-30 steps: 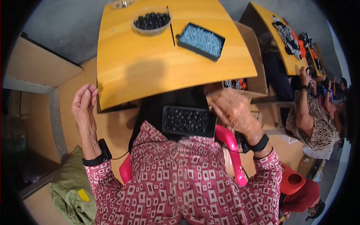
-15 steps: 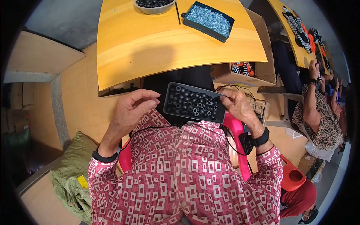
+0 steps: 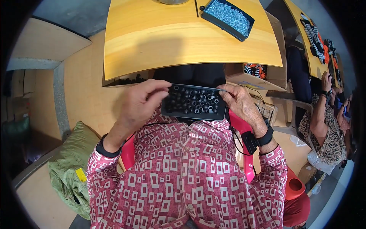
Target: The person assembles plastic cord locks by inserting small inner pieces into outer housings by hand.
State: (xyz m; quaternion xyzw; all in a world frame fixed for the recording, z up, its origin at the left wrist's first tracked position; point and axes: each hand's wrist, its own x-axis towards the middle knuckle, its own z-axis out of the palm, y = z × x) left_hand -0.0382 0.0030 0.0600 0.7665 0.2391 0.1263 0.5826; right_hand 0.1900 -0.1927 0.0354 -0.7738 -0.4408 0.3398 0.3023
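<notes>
A dark rectangular tray (image 3: 179, 113) of glossy black beads (image 3: 196, 102) is held level above my lap. The beads are round, and several show wide holes. My right hand (image 3: 242, 102) grips the tray's upper right corner, thumb over the rim. At the upper left corner my left hand (image 3: 142, 102) has its fingers and thumb closed together on the rim; it is slightly blurred, and its fingertips partly cover that corner.
Ahead stands a yellow wooden table (image 3: 183, 49) bearing a black box of pale blue beads (image 3: 228, 17), a thin dark stick (image 3: 196, 8) and a bowl (image 3: 173, 1) cut off by the frame. A cardboard box (image 3: 274, 57) stands right, a green sack (image 3: 72, 168) left. Another person (image 3: 322, 126) sits at right.
My left hand has moved up and right, from beside the tray to its upper left corner. The tray has shifted slightly left and tilted a little. The table appears shifted rightward and up.
</notes>
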